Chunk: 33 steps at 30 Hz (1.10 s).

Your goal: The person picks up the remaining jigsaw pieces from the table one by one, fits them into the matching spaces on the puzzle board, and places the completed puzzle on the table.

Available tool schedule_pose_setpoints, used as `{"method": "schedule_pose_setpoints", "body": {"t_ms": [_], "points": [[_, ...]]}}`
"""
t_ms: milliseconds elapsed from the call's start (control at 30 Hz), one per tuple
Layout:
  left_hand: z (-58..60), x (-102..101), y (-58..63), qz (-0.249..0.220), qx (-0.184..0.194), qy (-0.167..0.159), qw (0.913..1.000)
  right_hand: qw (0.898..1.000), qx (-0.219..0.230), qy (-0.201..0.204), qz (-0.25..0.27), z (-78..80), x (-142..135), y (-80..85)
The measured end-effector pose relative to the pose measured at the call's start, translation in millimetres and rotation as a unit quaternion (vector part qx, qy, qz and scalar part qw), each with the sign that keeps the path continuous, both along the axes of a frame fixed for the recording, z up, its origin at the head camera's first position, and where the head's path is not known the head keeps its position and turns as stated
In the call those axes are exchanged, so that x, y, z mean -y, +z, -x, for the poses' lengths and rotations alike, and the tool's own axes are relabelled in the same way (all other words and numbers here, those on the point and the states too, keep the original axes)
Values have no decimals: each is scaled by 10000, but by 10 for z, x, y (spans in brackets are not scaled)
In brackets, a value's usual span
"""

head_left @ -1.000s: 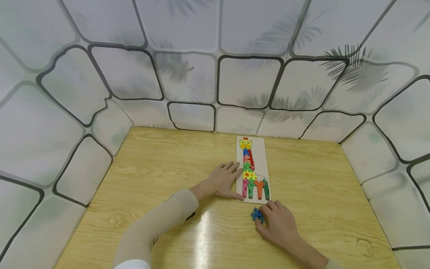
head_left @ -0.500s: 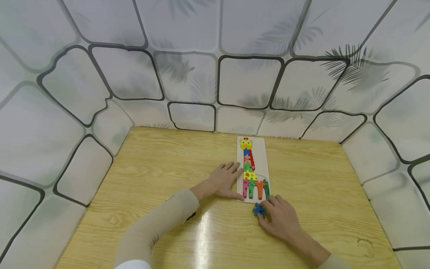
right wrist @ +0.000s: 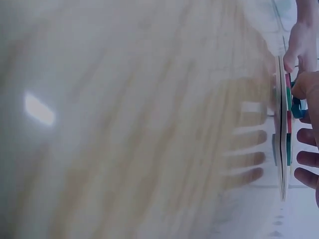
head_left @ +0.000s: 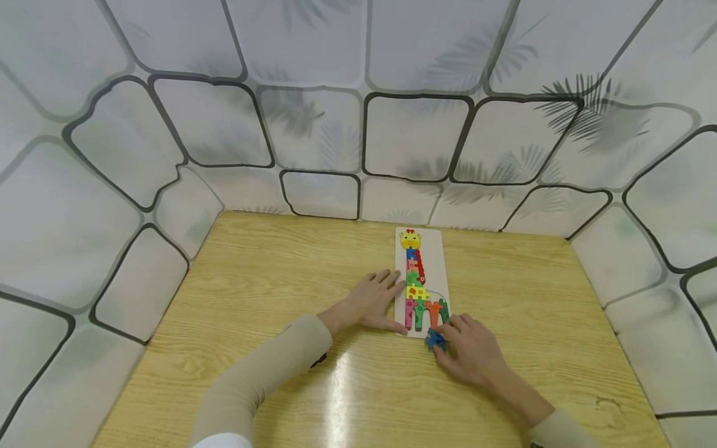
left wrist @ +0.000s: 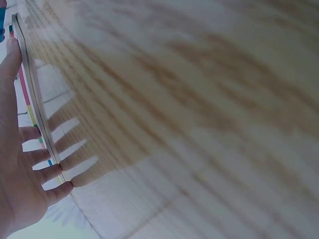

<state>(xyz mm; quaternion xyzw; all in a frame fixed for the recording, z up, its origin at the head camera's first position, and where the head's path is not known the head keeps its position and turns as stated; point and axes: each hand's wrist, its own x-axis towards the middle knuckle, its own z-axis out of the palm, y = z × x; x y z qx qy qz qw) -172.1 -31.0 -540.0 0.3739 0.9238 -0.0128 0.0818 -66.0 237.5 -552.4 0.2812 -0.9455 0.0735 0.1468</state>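
A giraffe puzzle board (head_left: 435, 261) lies on the table, with colourful pieces set in it from the yellow head down to the legs. My left hand (head_left: 374, 301) rests along the board's left edge, fingers spread and thumb at the lower left corner. Between thumb and fingertips my right hand (head_left: 472, 350) pinches a blue puzzle piece (head_left: 434, 340) at the board's lower edge. In the right wrist view the blue piece (right wrist: 297, 107) shows partly, just above the board, behind the thumb. The bare outline of the giraffe's body shows above the orange and dark green legs.
The wooden table (head_left: 280, 267) has a bright light reflection near its front. Pale walls (head_left: 313, 130) with a stone-and-leaf pattern enclose it at the back and on both sides.
My right hand has moved up and slightly right with the blue puzzle piece, from below the board to its lower edge. My left hand has stayed in place.
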Motion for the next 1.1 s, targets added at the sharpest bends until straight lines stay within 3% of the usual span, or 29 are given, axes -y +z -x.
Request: {"method": "schedule_pose_setpoints", "body": {"t_ms": [767,1100], "points": [[-8,-12,18,22,80,36,10000,9991,141,254,-299,317,-114,69],[-17,-12,35,84,135,61,9999,9984,333,168,-434,421,-112,91]]}}
